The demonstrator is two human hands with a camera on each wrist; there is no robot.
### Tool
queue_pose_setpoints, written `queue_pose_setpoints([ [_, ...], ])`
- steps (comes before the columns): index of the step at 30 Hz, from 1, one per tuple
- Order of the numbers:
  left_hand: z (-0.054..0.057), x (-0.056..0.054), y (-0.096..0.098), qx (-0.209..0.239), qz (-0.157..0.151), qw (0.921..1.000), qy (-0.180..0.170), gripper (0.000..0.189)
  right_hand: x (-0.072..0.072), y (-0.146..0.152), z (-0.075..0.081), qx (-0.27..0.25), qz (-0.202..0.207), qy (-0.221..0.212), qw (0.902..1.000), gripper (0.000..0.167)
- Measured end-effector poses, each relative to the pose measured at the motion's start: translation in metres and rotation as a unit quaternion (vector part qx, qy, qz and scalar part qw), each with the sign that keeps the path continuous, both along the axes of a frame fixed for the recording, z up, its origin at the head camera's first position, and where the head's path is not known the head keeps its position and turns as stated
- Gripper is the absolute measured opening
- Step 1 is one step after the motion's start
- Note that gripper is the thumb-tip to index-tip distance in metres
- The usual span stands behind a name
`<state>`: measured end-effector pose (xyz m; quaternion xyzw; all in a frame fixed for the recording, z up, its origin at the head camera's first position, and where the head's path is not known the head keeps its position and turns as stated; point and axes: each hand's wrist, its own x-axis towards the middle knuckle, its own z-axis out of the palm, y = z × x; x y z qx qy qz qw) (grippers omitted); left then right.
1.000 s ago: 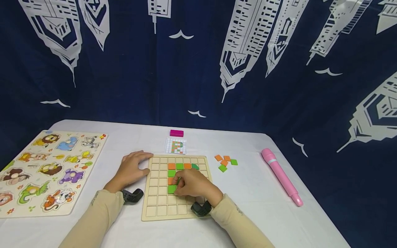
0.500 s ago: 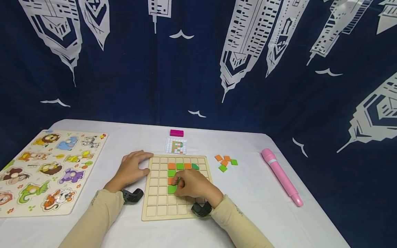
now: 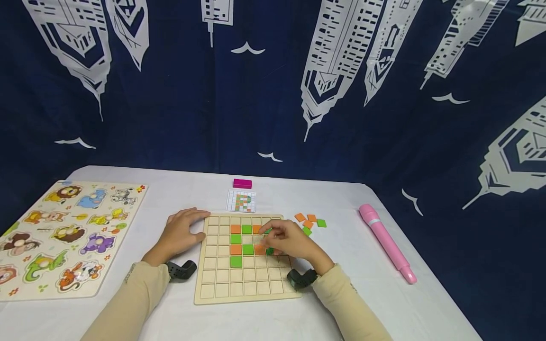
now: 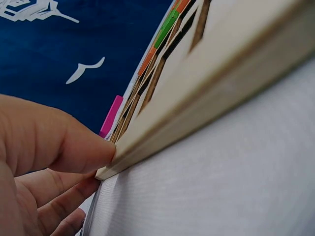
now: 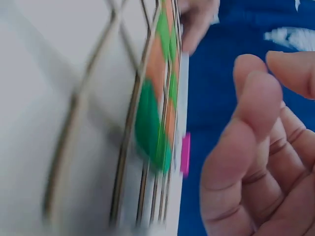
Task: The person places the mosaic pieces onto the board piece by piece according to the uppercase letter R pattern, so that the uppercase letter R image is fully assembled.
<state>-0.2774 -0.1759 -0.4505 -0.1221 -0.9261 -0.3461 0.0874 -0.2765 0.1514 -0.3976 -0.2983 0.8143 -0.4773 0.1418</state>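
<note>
A wooden grid board [image 3: 222,290] lies on the table, with orange and green square tiles [image 3: 236,261] set in several cells. Rounded dark green tiles [image 5: 147,120] show at the right end of the rows in the right wrist view. My left hand [image 3: 181,235] rests at the board's upper left edge; in the left wrist view the thumb [image 4: 81,150] touches the rim and the other fingers lie by the corner. Above the board's right part hovers my right hand [image 3: 290,240], fingers loosely bent, no tile visible between thumb and index finger. It covers some cells.
Loose orange and green tiles [image 3: 308,223] lie right of the board. Beyond it are a pattern card [image 3: 241,201] and a magenta block [image 3: 242,183]. An animal puzzle board [image 3: 77,237] lies left, and a pink pen-shaped stick [image 3: 388,244] lies right.
My right hand has moved right and slightly up from the middle of the board, uncovering green and orange tiles in the third coloured row. The left hand stays in place.
</note>
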Motion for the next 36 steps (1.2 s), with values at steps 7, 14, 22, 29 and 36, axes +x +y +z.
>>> queue_pose_setpoints([
  [7, 0.001, 0.001, -0.001, 0.001, -0.002, 1.0, 0.004, 0.056, -0.02, 0.042, -0.006, -0.059, -0.093, -0.016, 0.9938, 0.032],
  [14, -0.001, 0.0, -0.002, 0.002, -0.003, 1.0, 0.004, 0.056, -0.03, 0.074, -0.016, -0.093, -0.181, -0.004, 0.979, 0.031],
  [22, -0.002, -0.001, -0.002, 0.005, -0.004, 0.9999, 0.008, 0.056, -0.036, 0.098, -0.029, -0.12, -0.256, 0.014, 0.9592, 0.03],
  [29, -0.003, -0.001, -0.002, 0.004, -0.003, 1.0, 0.006, 0.056, -0.037, 0.106, -0.038, -0.118, -0.284, 0.0, 0.9515, 0.028],
  [36, -0.002, 0.0, -0.001, 0.004, -0.004, 1.0, 0.004, 0.057, -0.039, 0.109, -0.045, -0.106, -0.33, -0.014, 0.938, 0.025],
])
